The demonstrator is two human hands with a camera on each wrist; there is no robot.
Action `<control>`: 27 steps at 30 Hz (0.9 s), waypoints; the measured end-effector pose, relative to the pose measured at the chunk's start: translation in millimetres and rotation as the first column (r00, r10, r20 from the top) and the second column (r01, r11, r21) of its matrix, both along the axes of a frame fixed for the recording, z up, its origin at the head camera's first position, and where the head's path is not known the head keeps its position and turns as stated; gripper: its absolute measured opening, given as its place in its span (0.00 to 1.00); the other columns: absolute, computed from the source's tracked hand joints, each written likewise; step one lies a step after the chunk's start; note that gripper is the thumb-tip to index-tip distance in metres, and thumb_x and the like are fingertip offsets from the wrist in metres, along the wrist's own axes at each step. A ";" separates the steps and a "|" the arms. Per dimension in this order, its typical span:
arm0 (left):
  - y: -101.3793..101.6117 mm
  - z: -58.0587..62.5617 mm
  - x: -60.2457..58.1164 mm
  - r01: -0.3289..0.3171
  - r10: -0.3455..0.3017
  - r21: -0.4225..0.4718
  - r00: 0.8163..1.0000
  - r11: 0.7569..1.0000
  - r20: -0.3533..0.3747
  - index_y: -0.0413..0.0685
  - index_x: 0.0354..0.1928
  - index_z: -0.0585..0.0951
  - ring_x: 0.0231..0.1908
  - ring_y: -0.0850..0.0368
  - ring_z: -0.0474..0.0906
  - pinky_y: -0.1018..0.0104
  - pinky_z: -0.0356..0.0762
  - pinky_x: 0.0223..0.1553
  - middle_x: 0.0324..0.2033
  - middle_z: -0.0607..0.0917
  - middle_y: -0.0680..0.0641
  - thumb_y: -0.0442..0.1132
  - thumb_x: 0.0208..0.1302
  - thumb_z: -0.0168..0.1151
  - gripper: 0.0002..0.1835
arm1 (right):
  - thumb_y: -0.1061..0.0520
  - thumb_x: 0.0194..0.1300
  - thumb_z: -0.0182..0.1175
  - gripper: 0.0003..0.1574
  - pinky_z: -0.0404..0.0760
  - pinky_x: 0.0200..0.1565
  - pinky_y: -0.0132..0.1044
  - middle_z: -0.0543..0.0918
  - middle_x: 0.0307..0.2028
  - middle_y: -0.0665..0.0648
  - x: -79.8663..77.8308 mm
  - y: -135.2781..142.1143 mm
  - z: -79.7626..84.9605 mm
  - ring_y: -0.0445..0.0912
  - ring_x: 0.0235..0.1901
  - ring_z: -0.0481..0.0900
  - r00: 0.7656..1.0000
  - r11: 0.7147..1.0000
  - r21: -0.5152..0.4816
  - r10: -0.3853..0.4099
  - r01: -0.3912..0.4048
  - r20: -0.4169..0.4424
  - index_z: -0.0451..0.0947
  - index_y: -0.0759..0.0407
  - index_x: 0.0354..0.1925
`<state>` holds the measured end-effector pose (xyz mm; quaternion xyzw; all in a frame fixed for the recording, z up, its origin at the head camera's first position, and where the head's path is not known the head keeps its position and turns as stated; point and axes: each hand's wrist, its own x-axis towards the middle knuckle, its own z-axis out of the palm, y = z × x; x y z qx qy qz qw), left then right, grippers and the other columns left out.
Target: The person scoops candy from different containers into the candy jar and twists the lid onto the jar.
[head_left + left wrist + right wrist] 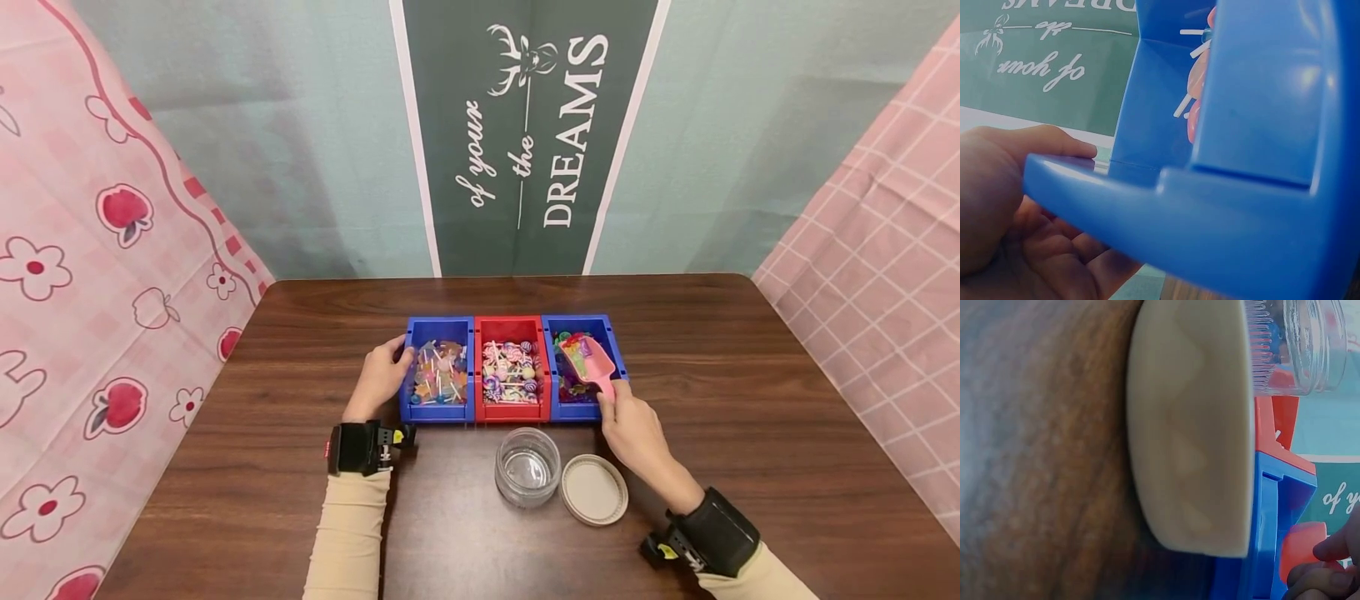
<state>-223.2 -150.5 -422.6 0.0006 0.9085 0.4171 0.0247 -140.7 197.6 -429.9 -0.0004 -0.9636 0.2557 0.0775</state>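
Note:
My right hand [636,432] grips the handle of a pink scoop [597,365] over the right blue bin [576,412]. Small colourful translucent pieces lie in the scoop and in that bin. On the far side of the row, my left hand [375,382] holds the left blue bin [438,413] by its side wall. In the left wrist view, the thumb lies over the wall's edge and the fingers curl beneath it. That bin contains translucent lollipops [441,367]. Between the two blue bins, a red bin [512,413] holds striped lollipops and candies [510,367].
A clear ribbed jar [527,468] without its lid stands in front of the red bin. Beside it lies a round cream lid [594,490], which looms large in the right wrist view. A wooden table [225,467] bears everything, with curtains [315,150] behind.

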 end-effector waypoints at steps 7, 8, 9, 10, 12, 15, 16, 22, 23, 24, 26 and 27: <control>0.9 0.3 -0.7 0.004 -0.004 0.000 1.000 1.000 0.005 0.32 0.68 0.65 0.61 0.38 0.75 0.46 0.73 0.63 0.63 0.74 0.30 0.40 0.73 0.47 0.26 | 0.60 0.69 0.53 0.13 0.71 0.28 0.49 0.74 0.20 0.59 0.7 4.9 -2.0 0.53 0.23 0.73 0.998 0.999 -0.005 0.033 -0.034 -0.061 0.71 0.69 0.47; 1.0 0.3 -0.7 0.004 -0.004 0.000 1.000 1.000 0.005 0.32 0.68 0.65 0.60 0.38 0.76 0.46 0.73 0.63 0.62 0.74 0.30 0.40 0.73 0.47 0.26 | 0.60 0.69 0.53 0.13 0.71 0.27 0.47 0.74 0.19 0.59 0.8 6.0 -1.7 0.53 0.22 0.73 0.997 0.999 -0.008 0.038 -0.039 -0.064 0.72 0.69 0.47; 1.1 0.3 -0.7 0.003 -0.003 0.001 1.000 1.000 0.005 0.32 0.67 0.65 0.60 0.38 0.76 0.46 0.73 0.63 0.62 0.74 0.30 0.40 0.73 0.47 0.26 | 0.60 0.69 0.54 0.13 0.69 0.26 0.46 0.73 0.19 0.58 1.1 7.2 -1.2 0.52 0.22 0.72 0.997 0.999 -0.011 0.041 -0.042 -0.063 0.72 0.69 0.47; 1.2 0.2 -0.7 0.002 -0.002 0.001 1.000 1.000 0.005 0.32 0.67 0.65 0.60 0.38 0.76 0.46 0.73 0.62 0.62 0.74 0.30 0.40 0.73 0.47 0.26 | 0.60 0.68 0.54 0.12 0.68 0.25 0.44 0.73 0.18 0.58 1.4 8.6 -0.5 0.52 0.22 0.72 0.997 0.999 -0.014 0.044 -0.045 -0.062 0.72 0.68 0.46; 1.1 0.0 -0.8 0.003 -0.003 0.000 1.000 1.000 0.004 0.32 0.67 0.65 0.60 0.39 0.76 0.46 0.73 0.62 0.62 0.74 0.30 0.40 0.73 0.47 0.26 | 0.60 0.68 0.54 0.12 0.66 0.25 0.41 0.72 0.18 0.57 1.9 11.5 0.6 0.51 0.22 0.71 0.997 0.998 -0.021 0.050 -0.051 -0.055 0.73 0.68 0.46; 1.0 0.2 -0.5 0.001 -0.001 0.001 1.000 1.000 0.001 0.32 0.67 0.66 0.60 0.38 0.76 0.46 0.73 0.62 0.62 0.74 0.30 0.40 0.73 0.48 0.26 | 0.61 0.68 0.55 0.12 0.63 0.25 0.36 0.71 0.18 0.55 3.0 16.1 1.9 0.48 0.22 0.69 0.997 0.997 -0.041 0.067 -0.069 -0.048 0.73 0.68 0.47; 0.9 0.3 -0.4 0.002 -0.002 -0.001 1.000 1.000 -0.001 0.32 0.67 0.66 0.60 0.38 0.76 0.46 0.73 0.62 0.62 0.74 0.30 0.40 0.73 0.48 0.26 | 0.61 0.67 0.56 0.12 0.62 0.25 0.35 0.70 0.18 0.55 3.4 17.8 1.9 0.47 0.21 0.68 0.996 0.996 -0.048 0.075 -0.078 -0.051 0.73 0.68 0.47; -0.3 0.3 0.2 0.003 -0.003 -0.003 1.000 1.000 0.000 0.32 0.67 0.66 0.60 0.38 0.76 0.46 0.73 0.63 0.62 0.74 0.30 0.40 0.73 0.48 0.26 | 0.63 0.66 0.58 0.12 0.59 0.22 0.29 0.68 0.17 0.51 7.0 28.0 2.3 0.35 0.18 0.60 0.985 0.986 -0.087 0.133 -0.143 -0.107 0.75 0.66 0.46; -0.5 0.2 0.2 0.001 -0.001 -0.002 1.000 1.000 0.001 0.32 0.67 0.66 0.60 0.38 0.76 0.46 0.73 0.63 0.62 0.74 0.30 0.40 0.73 0.48 0.26 | 0.63 0.65 0.59 0.12 0.59 0.21 0.28 0.67 0.17 0.51 7.5 29.7 3.2 0.34 0.18 0.59 0.983 0.984 -0.094 0.141 -0.152 -0.115 0.76 0.66 0.46; -0.6 0.1 0.3 0.001 -0.001 -0.001 1.000 1.000 0.002 0.32 0.67 0.66 0.60 0.38 0.75 0.46 0.73 0.63 0.62 0.74 0.30 0.40 0.73 0.48 0.26 | 0.63 0.65 0.59 0.12 0.59 0.21 0.28 0.67 0.18 0.50 7.9 31.4 4.3 0.33 0.18 0.59 0.981 0.981 -0.103 0.150 -0.163 -0.120 0.76 0.67 0.46; -0.6 0.1 0.5 0.002 -0.002 0.001 1.000 1.000 0.004 0.32 0.67 0.66 0.61 0.38 0.75 0.46 0.72 0.63 0.62 0.74 0.30 0.40 0.73 0.48 0.26 | 0.64 0.64 0.59 0.12 0.59 0.20 0.28 0.67 0.18 0.50 9.0 34.6 7.6 0.31 0.18 0.58 0.978 0.976 -0.119 0.166 -0.181 -0.130 0.76 0.67 0.47; -0.5 0.0 0.7 -0.001 0.001 0.003 1.000 1.000 0.008 0.32 0.67 0.66 0.61 0.38 0.75 0.46 0.72 0.63 0.62 0.74 0.31 0.40 0.73 0.48 0.26 | 0.64 0.64 0.60 0.12 0.59 0.20 0.28 0.67 0.18 0.50 9.8 36.3 9.4 0.31 0.18 0.57 0.976 0.974 -0.126 0.173 -0.190 -0.135 0.76 0.67 0.47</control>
